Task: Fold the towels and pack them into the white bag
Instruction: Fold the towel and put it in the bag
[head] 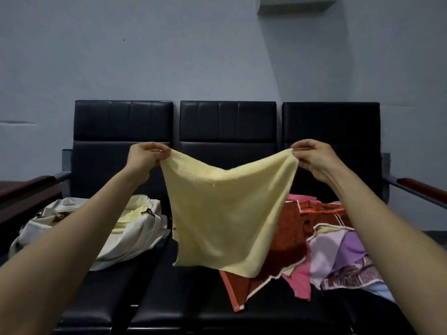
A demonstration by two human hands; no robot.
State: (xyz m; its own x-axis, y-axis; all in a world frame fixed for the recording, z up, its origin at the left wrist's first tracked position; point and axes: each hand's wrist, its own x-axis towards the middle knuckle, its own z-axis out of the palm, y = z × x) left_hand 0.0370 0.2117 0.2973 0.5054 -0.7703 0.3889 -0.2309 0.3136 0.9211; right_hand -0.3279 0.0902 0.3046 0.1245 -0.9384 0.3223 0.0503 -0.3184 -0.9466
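The left hand (pixel 145 158) and the right hand (pixel 314 158) hold up a soft pale yellow square towel (pixel 225 213) by its two top corners; the left fingers (pixel 159 148) are curled and pinch one corner, and the right fingers (pixel 302 146) are curled and pinch the other; the towel hangs open in the air between them, sagging in the middle, above the long black padded seat (pixel 169 298); the floppy white cloth bag (pixel 135 240) lies on the left part of the seat, with a pale yellow cloth (pixel 135 213) showing inside it; a messy pile of red, pink and purple towels (pixel 338 240) lies on the right part.
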